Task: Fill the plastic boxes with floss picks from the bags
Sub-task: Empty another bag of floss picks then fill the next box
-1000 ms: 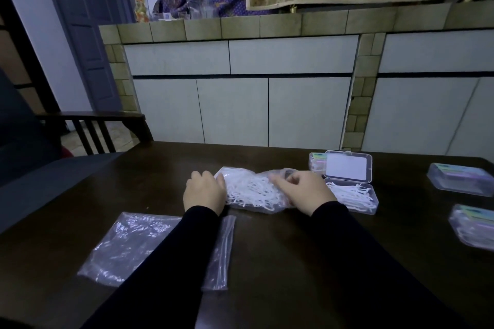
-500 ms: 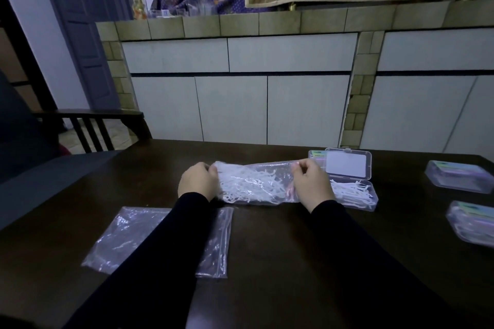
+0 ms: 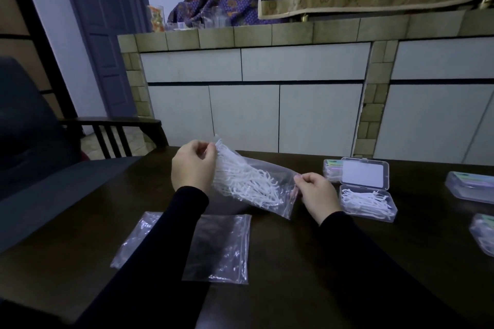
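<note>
Bag of floss picks (image 3: 254, 184) up off the table, long way slanting from 10 to 4 o'clock. Left hand (image 3: 192, 168) pinching top end, right hand (image 3: 316, 193) pinching low end. Open box (image 3: 367, 201) just beside right hand, at 3 o'clock.

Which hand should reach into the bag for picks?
Right. The right hand pinches the clear plastic bag of white floss picks beside the open clear plastic box; the left hand holds the far end.

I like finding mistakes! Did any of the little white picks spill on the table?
No spill shows. The floss picks sit inside the bag held by the left hand and right hand, or in the open box.
</note>
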`<state>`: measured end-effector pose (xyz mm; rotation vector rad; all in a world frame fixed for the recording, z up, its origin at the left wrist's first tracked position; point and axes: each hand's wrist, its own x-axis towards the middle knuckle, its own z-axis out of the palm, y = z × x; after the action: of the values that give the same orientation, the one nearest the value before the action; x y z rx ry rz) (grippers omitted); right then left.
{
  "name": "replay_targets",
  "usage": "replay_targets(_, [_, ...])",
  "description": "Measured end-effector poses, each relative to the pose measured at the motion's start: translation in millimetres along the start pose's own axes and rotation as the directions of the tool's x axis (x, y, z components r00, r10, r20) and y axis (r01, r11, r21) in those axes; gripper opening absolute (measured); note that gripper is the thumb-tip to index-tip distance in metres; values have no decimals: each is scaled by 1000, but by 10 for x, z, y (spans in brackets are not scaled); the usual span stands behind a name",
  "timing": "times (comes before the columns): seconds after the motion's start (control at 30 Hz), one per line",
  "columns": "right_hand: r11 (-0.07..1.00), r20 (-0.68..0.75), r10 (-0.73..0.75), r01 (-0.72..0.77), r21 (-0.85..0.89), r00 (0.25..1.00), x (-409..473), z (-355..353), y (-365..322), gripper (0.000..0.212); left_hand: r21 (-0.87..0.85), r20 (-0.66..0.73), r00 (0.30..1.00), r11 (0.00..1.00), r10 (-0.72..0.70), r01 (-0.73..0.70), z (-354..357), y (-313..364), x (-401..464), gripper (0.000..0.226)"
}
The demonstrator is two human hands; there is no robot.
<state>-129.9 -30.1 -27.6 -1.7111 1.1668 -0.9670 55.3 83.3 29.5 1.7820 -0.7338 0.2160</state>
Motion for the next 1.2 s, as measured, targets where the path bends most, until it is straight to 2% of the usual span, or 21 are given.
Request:
replay_targets(0.23, [1000, 21, -30, 30, -2, 999, -66, 11, -27, 25, 6, -43, 997, 998, 62, -62, -91, 74, 22, 20])
replay_targets(0.4, [999, 50, -24, 26, -44, 998, -54, 65, -29, 18, 63, -64, 986, 986, 155, -151, -142, 150, 35, 19])
replay_targets(0.5, [999, 43, -18, 20, -49, 999, -42, 78, -14, 17, 58, -35, 990, 989, 136, -134, -166, 172, 38, 17])
replay_targets(0.6, [998, 30, 2, 0, -66, 1000, -8, 86, 10, 17, -81, 2, 1000, 997, 9, -9, -158, 134, 56, 11])
replay_targets(0.67, [996, 11, 19, -18, -93, 1000, 22, 90, 17, 16, -299, 56, 994, 948, -95, 107, -140, 104, 94, 15])
replay_targets(0.73, [992, -10, 25, -26, -120, 1000, 46, 96, 17, 18, -398, 91, 985, 902, -144, 169, -133, 88, 113, 23])
replay_targets(0.8, [991, -19, 40, -42, -126, 999, 49, 100, 6, 18, -329, 96, 991, 937, -95, 122, -124, 81, 96, 25])
replay_targets(0.9, [991, -28, 52, -55, -123, 998, 41, 93, 4, 18, -118, 71, 997, 993, 36, -28, -122, 93, 38, 18])
replay_targets(1.03, [993, 8, 64, -63, -103, 998, 29, 91, 17, 22, -21, 30, 993, 993, 118, -117, -114, 136, -6, 10])
replay_targets(1.2, [986, 89, 49, -34, -164, 995, -4, 111, -7, 25, 146, -52, 952, 945, 302, -292, -139, 122, -66, 14])
